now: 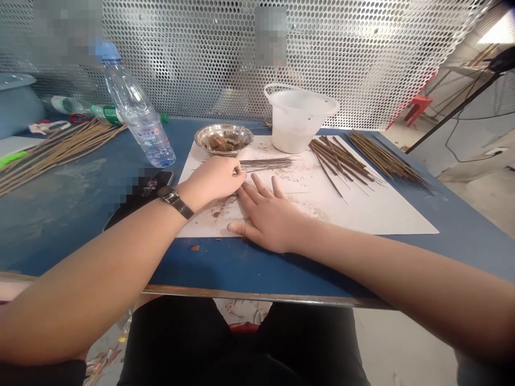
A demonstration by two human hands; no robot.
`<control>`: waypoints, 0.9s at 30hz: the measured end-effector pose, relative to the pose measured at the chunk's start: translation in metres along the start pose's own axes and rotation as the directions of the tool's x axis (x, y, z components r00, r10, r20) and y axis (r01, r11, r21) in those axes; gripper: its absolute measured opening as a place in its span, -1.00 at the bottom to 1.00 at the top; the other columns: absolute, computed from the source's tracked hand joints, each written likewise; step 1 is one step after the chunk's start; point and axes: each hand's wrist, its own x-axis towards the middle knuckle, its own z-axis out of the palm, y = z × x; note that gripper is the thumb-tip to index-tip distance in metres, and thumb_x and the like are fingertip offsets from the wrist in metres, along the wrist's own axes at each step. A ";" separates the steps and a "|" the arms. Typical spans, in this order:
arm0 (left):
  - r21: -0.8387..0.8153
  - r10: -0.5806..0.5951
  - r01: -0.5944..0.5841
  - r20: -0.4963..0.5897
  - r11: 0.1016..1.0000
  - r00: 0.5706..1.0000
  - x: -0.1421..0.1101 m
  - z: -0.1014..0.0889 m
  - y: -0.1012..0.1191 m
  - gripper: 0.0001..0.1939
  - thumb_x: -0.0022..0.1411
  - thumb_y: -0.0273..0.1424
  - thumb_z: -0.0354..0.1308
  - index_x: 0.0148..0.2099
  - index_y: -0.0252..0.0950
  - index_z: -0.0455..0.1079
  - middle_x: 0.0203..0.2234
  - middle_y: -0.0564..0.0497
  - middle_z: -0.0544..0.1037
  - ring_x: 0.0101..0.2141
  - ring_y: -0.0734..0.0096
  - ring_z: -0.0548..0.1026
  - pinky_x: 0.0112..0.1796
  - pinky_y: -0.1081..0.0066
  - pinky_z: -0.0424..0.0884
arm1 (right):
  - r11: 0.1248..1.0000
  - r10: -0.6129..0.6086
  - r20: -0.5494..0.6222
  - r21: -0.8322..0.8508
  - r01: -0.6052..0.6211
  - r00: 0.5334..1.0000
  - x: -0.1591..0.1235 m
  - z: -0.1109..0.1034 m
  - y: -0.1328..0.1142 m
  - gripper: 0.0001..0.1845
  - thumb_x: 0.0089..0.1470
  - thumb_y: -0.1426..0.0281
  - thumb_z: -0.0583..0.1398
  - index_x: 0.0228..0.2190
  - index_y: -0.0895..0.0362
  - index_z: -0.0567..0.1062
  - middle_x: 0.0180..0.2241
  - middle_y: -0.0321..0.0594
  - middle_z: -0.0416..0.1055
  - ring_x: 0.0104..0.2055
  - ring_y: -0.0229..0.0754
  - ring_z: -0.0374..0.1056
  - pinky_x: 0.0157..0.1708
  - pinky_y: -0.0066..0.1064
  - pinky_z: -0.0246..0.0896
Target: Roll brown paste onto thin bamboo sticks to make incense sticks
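My left hand, a watch on its wrist, is closed in a pinch at the near end of a small bundle of thin dark sticks lying on a white paper sheet. Flat on the sheet beside it lies my right hand, fingers stretched out over brown powder smears. Just behind the sticks stands a metal bowl holding brown paste.
A white plastic bucket stands behind the sheet. Coated brown sticks lie in piles at the right, bare sticks at the left. A water bottle and a phone sit on the blue table. A perforated metal screen runs along the back.
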 end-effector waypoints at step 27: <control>-0.044 -0.003 0.004 0.034 0.999 0.999 0.000 -0.004 0.000 -0.76 0.34 -0.25 0.20 -0.39 -0.19 0.47 -0.52 -0.06 0.61 -0.51 0.20 0.47 -0.45 0.28 0.27 | 0.998 -0.039 0.020 -0.048 0.040 0.999 -0.006 -0.005 0.013 0.20 0.36 -0.32 -0.24 0.52 0.44 0.08 0.57 0.29 -0.12 0.63 0.48 -0.36 0.49 0.52 -0.48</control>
